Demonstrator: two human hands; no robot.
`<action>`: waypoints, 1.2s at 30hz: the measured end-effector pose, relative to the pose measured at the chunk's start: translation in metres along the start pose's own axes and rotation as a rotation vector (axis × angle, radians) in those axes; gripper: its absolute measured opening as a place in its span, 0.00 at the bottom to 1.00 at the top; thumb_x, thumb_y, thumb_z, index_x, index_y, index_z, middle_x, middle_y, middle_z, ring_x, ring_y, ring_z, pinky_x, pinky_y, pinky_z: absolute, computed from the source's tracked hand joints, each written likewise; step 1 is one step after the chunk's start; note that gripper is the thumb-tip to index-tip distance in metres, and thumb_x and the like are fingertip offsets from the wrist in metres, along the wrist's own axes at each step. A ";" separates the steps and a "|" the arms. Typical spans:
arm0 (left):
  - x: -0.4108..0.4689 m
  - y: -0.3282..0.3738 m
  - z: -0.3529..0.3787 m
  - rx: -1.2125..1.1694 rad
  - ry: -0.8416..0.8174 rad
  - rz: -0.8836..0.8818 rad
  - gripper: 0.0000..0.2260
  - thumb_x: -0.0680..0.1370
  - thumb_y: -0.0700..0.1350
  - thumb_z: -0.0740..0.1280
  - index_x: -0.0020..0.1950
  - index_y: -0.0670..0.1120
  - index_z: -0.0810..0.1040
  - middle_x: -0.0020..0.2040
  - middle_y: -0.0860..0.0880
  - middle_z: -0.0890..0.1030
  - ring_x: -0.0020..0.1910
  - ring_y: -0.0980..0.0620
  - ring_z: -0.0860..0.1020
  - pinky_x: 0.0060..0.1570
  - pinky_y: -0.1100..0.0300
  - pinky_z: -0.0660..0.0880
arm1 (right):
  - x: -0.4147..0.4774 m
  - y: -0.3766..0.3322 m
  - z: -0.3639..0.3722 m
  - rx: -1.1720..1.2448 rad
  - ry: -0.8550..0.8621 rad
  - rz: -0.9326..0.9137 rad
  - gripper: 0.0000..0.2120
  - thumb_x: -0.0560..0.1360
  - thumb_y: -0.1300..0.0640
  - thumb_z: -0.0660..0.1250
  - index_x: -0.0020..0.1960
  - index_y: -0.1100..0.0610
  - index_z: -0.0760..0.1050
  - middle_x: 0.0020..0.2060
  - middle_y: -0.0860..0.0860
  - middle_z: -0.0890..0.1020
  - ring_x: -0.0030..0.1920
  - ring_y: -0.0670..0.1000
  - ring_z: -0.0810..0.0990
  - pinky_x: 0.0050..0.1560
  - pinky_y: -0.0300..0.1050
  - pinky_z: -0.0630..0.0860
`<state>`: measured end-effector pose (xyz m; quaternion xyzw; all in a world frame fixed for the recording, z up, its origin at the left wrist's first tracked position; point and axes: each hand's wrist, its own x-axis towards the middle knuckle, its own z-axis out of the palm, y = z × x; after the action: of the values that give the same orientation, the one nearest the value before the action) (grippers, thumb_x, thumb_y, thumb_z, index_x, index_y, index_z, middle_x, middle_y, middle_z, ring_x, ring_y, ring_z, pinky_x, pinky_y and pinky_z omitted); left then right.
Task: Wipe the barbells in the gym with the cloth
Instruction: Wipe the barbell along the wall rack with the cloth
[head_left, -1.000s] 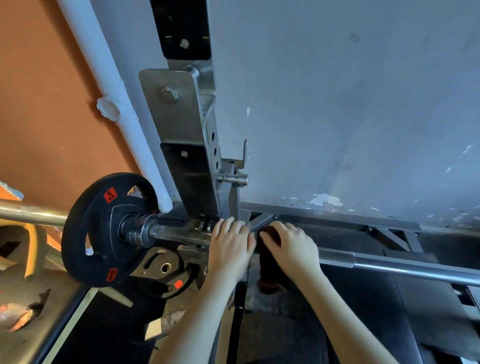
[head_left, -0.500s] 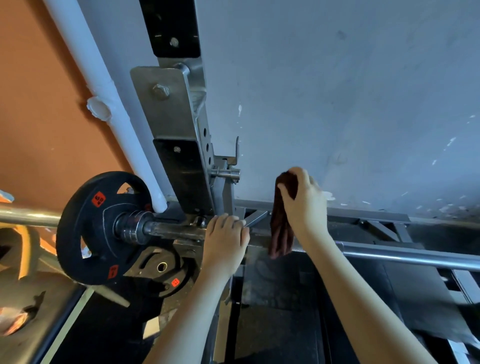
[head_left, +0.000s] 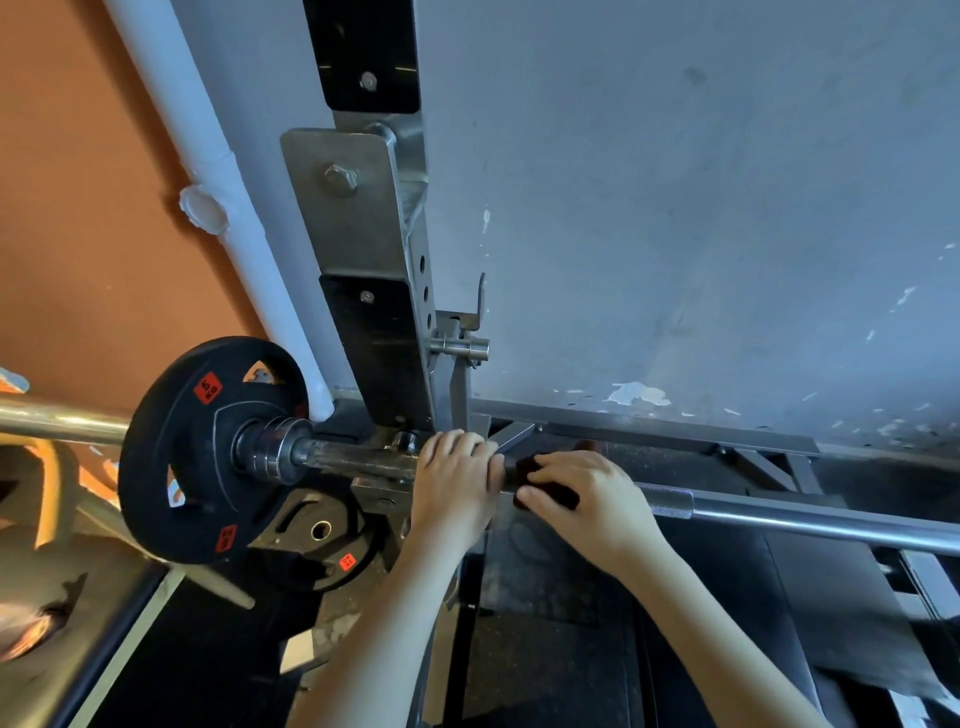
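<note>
The person's left hand (head_left: 457, 483) grips the barbell (head_left: 810, 519) right beside the rack post (head_left: 374, 332), with its fingers (head_left: 453, 442) curled over the top of the bar. The right hand (head_left: 592, 501) sits just next to it and holds the dark red cloth (head_left: 524, 465) wrapped around the bar. The two hands almost touch, so a rub to the left could bump the knuckles together or squash a finger against the metal rack. The bar is round and may roll if the left hand lets go, and then the cloth could slide off and fall to the floor. The rough band (head_left: 670, 503) on the bar might also catch the cloth and pull it loose. To the left there is very little room, because the post and the black weight plate (head_left: 197, 457) close in. To the right the bar runs long and bare, well away from anything, so the cloth has lots of space to slide that way. The grey wall (head_left: 675, 208) stands behind the bar.
</note>
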<state>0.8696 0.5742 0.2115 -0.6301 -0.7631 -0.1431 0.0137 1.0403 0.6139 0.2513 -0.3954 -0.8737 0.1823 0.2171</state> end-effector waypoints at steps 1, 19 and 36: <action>0.000 -0.001 0.001 0.023 0.006 0.012 0.27 0.80 0.54 0.42 0.62 0.49 0.78 0.60 0.51 0.79 0.65 0.49 0.72 0.69 0.51 0.62 | 0.007 -0.001 -0.002 -0.006 -0.030 0.033 0.19 0.74 0.42 0.69 0.60 0.50 0.80 0.57 0.47 0.82 0.59 0.52 0.78 0.58 0.48 0.73; 0.005 -0.002 0.002 0.130 0.001 0.018 0.26 0.80 0.51 0.44 0.46 0.49 0.83 0.44 0.52 0.83 0.48 0.49 0.79 0.56 0.53 0.71 | 0.068 -0.010 0.013 -0.036 -0.211 0.564 0.12 0.78 0.51 0.59 0.44 0.57 0.76 0.37 0.52 0.77 0.37 0.53 0.75 0.35 0.43 0.67; 0.008 0.001 0.006 0.110 0.059 -0.028 0.26 0.80 0.52 0.45 0.42 0.50 0.84 0.42 0.54 0.84 0.47 0.51 0.78 0.54 0.52 0.71 | 0.011 0.019 0.019 -0.094 0.029 0.054 0.11 0.79 0.53 0.63 0.50 0.57 0.82 0.45 0.52 0.85 0.47 0.55 0.81 0.49 0.47 0.77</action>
<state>0.8696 0.5838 0.2074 -0.6133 -0.7777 -0.1196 0.0687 1.0355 0.6310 0.2281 -0.4313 -0.8670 0.1409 0.2061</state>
